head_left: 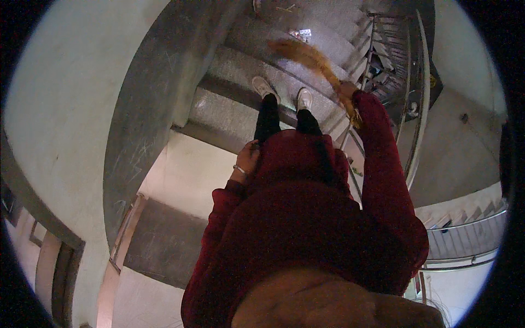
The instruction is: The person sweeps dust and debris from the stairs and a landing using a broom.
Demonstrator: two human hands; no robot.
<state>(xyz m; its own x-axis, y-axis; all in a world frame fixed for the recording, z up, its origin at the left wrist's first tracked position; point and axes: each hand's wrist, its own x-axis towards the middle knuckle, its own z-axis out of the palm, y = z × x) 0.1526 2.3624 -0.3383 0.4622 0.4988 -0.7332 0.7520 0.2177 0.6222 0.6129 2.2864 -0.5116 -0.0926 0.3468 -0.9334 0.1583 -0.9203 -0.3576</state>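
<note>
A soft grass broom with yellow-brown bristles reaches out over the stair steps, its bristle end smeared by motion. My right hand is closed around the broom near its handle end, beside the stair railing. My left hand, with a light bangle at the wrist, hangs by my left thigh against the dark red garment. Its fingers are curled in; what they hold, if anything, I cannot make out. A small crumpled piece of litter lies on a step beyond the bristles.
My shoes stand on the grey speckled steps. A metal railing runs along the right side, with an open stairwell past it. To the left rises a wall with a dark grey lower band. Thin debris lies farther off.
</note>
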